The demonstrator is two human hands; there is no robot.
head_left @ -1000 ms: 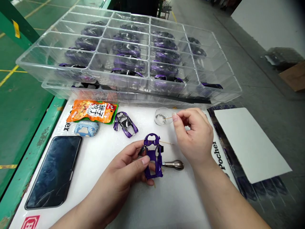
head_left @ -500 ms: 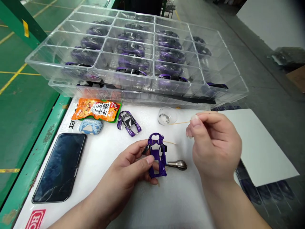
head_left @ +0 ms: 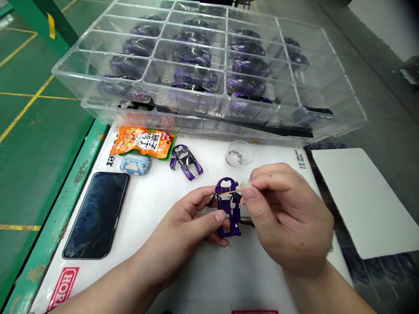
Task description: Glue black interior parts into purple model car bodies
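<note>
On a green floor (head_left: 36, 174), a white counter (head_left: 147, 200) carries stacked clear plastic compartment trays (head_left: 73, 80). Over the counter, the left hand (head_left: 193, 222) has its fingers closed around a purple plastic toy-car shell (head_left: 225, 205). The right hand (head_left: 291, 218) pinches a thin tan stick (head_left: 233, 191) between its fingertips, across the shell's far end; contact is unclear. A clear round cup (head_left: 240, 155) stands beyond.

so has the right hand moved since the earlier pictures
Yes. Judged against the clear cup, the right hand has moved toward the person; its thin stick, earlier at the cup, is now over the purple car shell.
</note>
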